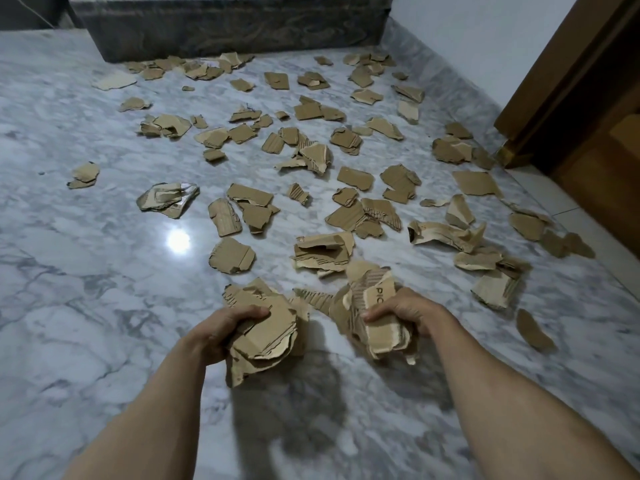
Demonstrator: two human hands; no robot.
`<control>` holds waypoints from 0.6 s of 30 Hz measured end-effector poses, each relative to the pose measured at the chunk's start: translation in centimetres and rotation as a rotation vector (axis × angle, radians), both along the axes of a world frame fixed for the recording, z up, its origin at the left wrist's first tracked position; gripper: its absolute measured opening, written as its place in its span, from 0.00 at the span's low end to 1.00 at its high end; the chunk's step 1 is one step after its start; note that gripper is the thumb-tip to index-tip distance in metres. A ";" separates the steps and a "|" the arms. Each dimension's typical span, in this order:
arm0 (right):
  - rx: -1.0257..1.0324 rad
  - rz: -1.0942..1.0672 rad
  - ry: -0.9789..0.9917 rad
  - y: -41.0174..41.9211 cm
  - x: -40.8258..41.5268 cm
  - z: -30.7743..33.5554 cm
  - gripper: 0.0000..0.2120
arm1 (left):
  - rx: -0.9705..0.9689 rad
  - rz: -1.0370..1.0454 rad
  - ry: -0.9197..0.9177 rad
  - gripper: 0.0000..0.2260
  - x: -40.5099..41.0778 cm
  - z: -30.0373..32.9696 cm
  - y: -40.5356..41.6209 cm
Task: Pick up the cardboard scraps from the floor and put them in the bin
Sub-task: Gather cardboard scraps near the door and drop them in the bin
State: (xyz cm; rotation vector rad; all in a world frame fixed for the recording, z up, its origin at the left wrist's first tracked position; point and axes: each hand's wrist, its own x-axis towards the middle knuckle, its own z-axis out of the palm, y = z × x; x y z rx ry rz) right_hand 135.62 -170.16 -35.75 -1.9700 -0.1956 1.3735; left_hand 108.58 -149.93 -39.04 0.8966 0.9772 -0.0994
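Observation:
My left hand (221, 329) grips a thick stack of torn brown cardboard scraps (268, 337) held above the floor. My right hand (408, 311) grips a second bundle of scraps (375, 317), one piece printed with dark letters. Several more loose cardboard scraps (322, 252) lie scattered over the marble floor (86, 271) ahead, from just beyond my hands to the far wall. No bin is in view.
A dark stone block or step (228, 26) runs along the far edge. A wooden door frame (568, 98) stands at the right, with scraps lying near its base. A white wall fills the back right corner. A bright light reflection sits on the floor.

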 end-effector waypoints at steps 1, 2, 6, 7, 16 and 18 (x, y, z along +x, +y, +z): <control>-0.053 0.076 -0.026 -0.1 -0.6 -0.1 0.31 | 0.020 -0.001 0.008 0.27 -0.1 0.1 0.1; -0.083 0.123 -0.064 0.0 -1.1 -0.2 0.36 | 0.034 -0.002 0.014 0.26 -0.1 0.3 0.1; -0.015 0.081 -0.116 1.1 -2.3 -1.1 0.43 | 0.065 0.022 0.025 0.24 0.0 0.7 0.4; 0.003 0.081 -0.110 1.5 -2.4 -1.1 0.42 | 0.059 0.036 0.019 0.24 0.0 0.7 0.5; -0.110 0.324 -0.317 7.4 -5.6 -2.5 0.56 | 0.068 0.206 0.011 0.30 -0.2 -0.5 -0.9; -0.216 0.374 -0.455 8.2 -6.4 -2.9 0.55 | 0.086 0.179 0.008 0.27 0.2 0.0 -1.3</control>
